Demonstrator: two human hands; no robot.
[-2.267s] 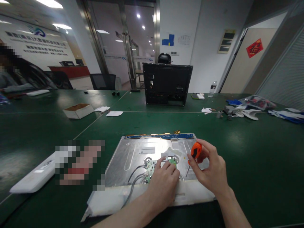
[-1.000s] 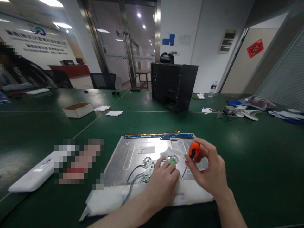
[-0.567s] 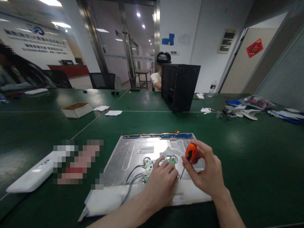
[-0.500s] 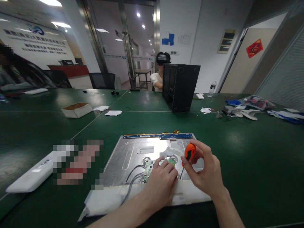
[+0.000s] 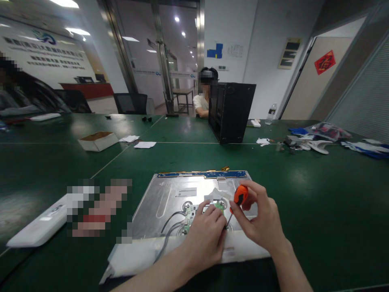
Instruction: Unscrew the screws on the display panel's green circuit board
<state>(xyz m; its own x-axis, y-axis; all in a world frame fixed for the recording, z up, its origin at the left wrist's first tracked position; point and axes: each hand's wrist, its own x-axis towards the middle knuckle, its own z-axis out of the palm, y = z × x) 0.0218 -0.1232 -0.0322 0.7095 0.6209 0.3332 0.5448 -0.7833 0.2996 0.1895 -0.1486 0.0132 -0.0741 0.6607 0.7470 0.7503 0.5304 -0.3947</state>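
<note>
A metal-backed display panel (image 5: 165,194) lies flat before me, with a narrow blue circuit board (image 5: 188,175) along its far edge. At its middle sits a small green circuit board (image 5: 191,210), with grey cables (image 5: 170,231) running off to the left. My left hand (image 5: 206,229) rests over this green board, fingers apart and hiding much of it. Pinched in my right hand (image 5: 264,217) is an orange-and-black screwdriver (image 5: 241,195). Its thin shaft slants down to beside my left fingers at the board's right corner; the tip's exact contact is hard to make out.
A white elongated device (image 5: 39,227) lies left of the panel, next to a blurred patch. Farther back are an open cardboard box (image 5: 99,142), paper pieces (image 5: 145,144) and a black computer case (image 5: 235,113) with a person behind it. Assorted parts (image 5: 296,141) lie at right.
My right hand and the screwdriver have shifted slightly left, bringing the shaft closer to my left fingers. The left hand and the panel stay nearly in place.
</note>
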